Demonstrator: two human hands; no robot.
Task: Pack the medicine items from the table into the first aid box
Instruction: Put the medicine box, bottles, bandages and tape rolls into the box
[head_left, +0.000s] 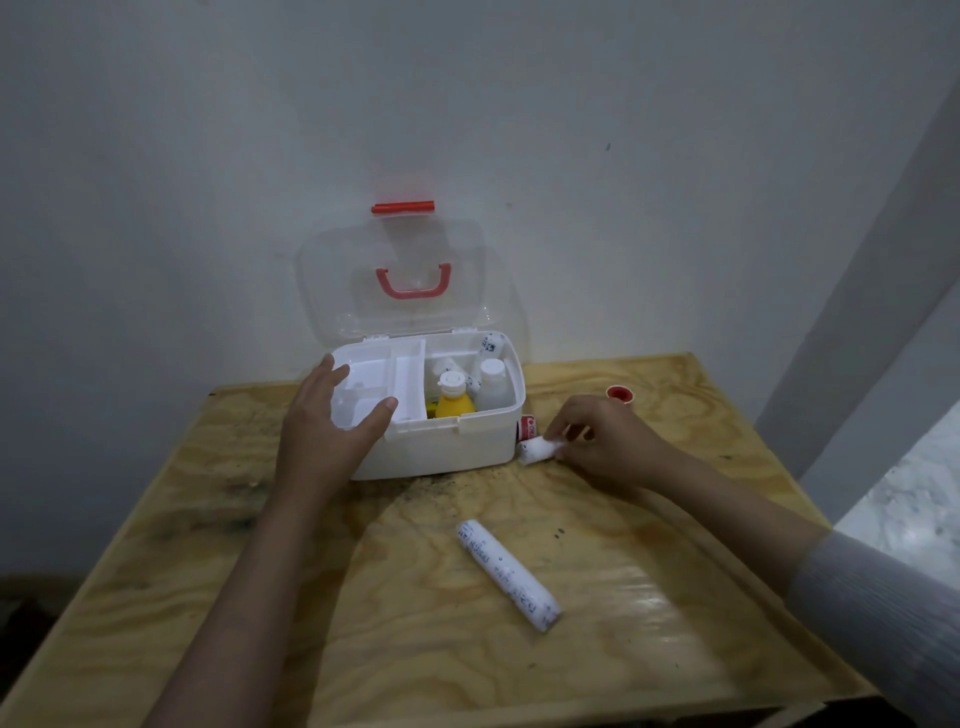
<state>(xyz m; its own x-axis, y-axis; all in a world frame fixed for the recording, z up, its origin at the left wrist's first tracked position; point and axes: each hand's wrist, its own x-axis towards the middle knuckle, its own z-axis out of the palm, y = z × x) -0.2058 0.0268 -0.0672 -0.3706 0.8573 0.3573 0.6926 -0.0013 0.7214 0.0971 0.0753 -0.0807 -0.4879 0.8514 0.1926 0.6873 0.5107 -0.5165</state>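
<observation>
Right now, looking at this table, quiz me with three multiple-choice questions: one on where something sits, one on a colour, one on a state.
1. Where does the long bandage roll lie?
A. inside the first aid box
B. on the table, nearer the camera than the box
C. in the left hand

2. What colour is the carry handle on the lid?
A. red
B. blue
C. green

3. What state is the first aid box in?
A. closed and latched
B. lying upside down
C. open, lid standing up

Answers:
1. B, the roll rests alone on the wooden table, apart from both hands.
2. A, the handle shows red through the clear lid.
3. C, the lid leans back at the wall and the yellow bottle inside is visible.
</observation>
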